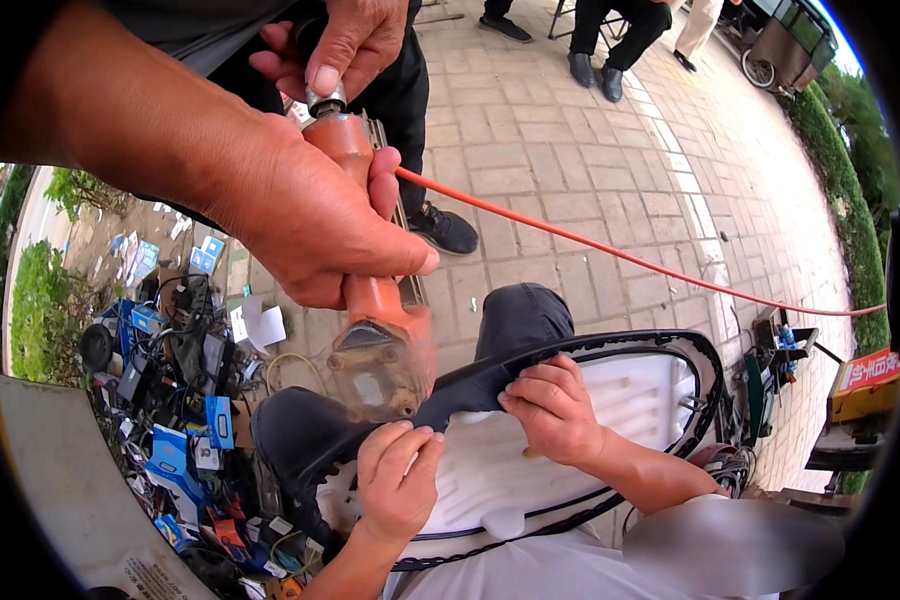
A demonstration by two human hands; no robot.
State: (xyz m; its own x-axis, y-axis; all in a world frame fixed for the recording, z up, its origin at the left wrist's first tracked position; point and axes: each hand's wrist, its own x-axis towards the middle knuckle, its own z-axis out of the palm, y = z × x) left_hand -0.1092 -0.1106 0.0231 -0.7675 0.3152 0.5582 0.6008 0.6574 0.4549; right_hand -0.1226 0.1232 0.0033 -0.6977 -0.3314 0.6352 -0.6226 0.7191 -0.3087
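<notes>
An upside-down scooter-type seat with a white ribbed plastic base (610, 405) rests across my lap. Its black cover (470, 388) is folded over the rim. My left hand (400, 478) pinches the near-left part of this cover. Farther right, my right hand (553, 408) grips the same cover at the far rim. A standing person's hand (315, 215) holds an orange air stapler (348, 140) above the seat, its blurred head over the cover between my hands. Another hand of that person (355, 45) grasps the metal fitting at the tool's top. The stapler's tip is hidden.
An orange air hose (590, 245) stretches right from beside the stapler. Cartons, wires and scrap (195, 400) are heaped on the left. A tool stand (770, 370) is at the right. The person's shoe (446, 228) stands on brick paving; other people's legs show farther away.
</notes>
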